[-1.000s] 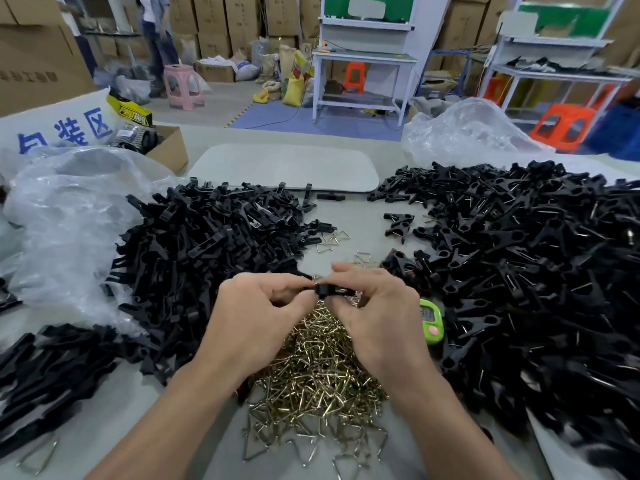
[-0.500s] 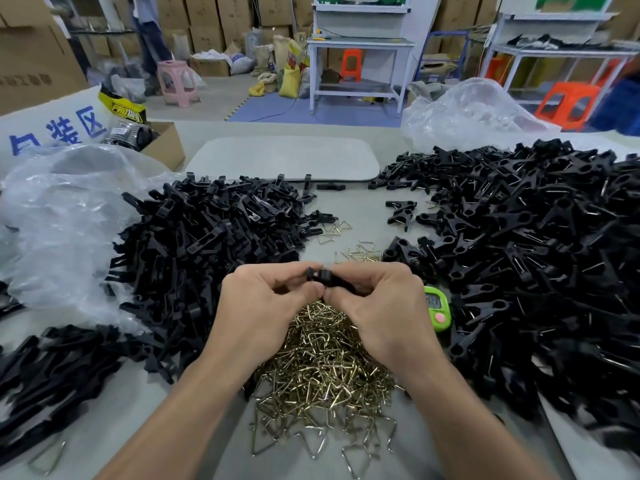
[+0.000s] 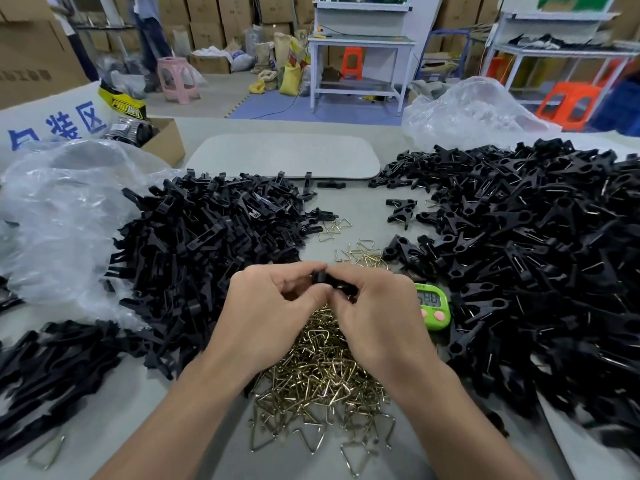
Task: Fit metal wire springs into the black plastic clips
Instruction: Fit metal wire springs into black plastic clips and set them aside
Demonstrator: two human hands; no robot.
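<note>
My left hand (image 3: 273, 306) and my right hand (image 3: 377, 313) meet at the table's middle and both pinch one small black plastic clip (image 3: 329, 281) between fingertips and thumbs. My fingers hide most of the clip, and I cannot tell whether a spring sits in it. Right under my hands lies a heap of brass-coloured wire springs (image 3: 322, 379). A pile of black clip halves (image 3: 207, 237) spreads to the left. A bigger pile of black clips with wire showing (image 3: 540, 265) fills the right side.
A green digital timer (image 3: 434, 306) lies just right of my right hand. Crumpled clear plastic bags (image 3: 55, 216) sit at the left and far right. A pale board (image 3: 284, 155) lies at the back, beside a cardboard box (image 3: 162, 140). Loose springs (image 3: 337, 228) are scattered ahead.
Both hands have stayed together over the spring heap and kept working the same clip between the fingertips. The clip has turned slightly in my grip.
</note>
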